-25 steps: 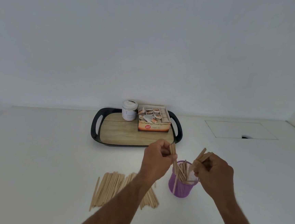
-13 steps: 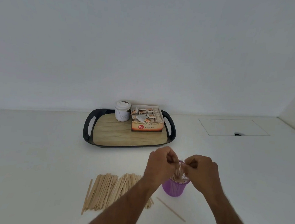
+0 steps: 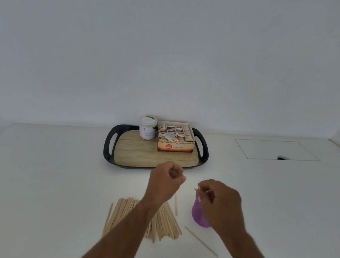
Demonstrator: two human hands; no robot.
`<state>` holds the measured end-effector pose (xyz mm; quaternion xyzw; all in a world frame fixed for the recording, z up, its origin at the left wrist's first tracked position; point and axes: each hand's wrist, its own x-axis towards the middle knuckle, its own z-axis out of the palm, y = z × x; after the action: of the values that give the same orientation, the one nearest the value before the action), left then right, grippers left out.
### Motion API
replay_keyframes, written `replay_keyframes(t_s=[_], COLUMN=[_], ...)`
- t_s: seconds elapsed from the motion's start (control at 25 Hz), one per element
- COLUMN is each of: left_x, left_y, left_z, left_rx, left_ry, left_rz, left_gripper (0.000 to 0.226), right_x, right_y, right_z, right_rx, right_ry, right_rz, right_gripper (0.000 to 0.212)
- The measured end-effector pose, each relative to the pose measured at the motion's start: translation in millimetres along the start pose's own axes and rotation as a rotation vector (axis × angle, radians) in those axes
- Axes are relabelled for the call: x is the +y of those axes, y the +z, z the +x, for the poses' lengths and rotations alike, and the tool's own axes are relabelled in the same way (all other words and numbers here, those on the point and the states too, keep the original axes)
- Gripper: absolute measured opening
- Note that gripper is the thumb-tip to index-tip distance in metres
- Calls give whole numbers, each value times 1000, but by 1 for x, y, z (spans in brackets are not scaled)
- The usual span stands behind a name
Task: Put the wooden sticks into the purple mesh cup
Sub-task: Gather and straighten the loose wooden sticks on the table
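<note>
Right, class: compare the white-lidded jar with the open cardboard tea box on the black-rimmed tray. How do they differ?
The white-lidded jar is round and closed; the open cardboard tea box is rectangular and shows its sachets. The jar is pale, the box orange-fronted with a red badge. The box is wider. Both stand upright, side by side, at the back of the black-rimmed tray.

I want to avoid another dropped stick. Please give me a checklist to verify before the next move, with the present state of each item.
1. Purple mesh cup stands upright on the table: ok.
2. Right hand is at the cup rim, on the sticks there: ok; how firm the hold is, cannot tell.
3. Left hand is free for the next pick: ok, curled, nothing seen in it.
4. Stick pile is within reach, under the left forearm: ok.
5. No loose sticks away from the pile: not ok; one stray stick lies in front of the cup, another single stick between pile and cup.
</note>
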<state>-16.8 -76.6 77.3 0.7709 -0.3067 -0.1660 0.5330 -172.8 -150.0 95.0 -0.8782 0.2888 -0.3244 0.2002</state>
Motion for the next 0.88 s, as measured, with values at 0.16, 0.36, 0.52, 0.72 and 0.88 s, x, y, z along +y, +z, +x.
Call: replay_keyframes(t_s=[0.16,0.36,0.52,0.72,0.88], left_x=[-33,-73,-82,-85,-88], left_y=[-28,-43,-38,-36,-38], left_z=[-1,-15,-24,-20,-19], left_rx=[-11,-191,-210,-210,-195], left_ry=[-101,-287,-281,-331,-374], left_rz=[268,650,724,697,655], left_gripper=[15,38,39,27,24], right_x=[-12,-2,3,7,8], right_y=[42,91,108,113,114], right_z=[-16,-24,-24,-20,-19], right_rx=[-287,-490,-598,-605,-608], right_ry=[20,162,230,254,255], right_rz=[0,-137,-191,-220,-221], right_gripper=[13,31,34,23,21])
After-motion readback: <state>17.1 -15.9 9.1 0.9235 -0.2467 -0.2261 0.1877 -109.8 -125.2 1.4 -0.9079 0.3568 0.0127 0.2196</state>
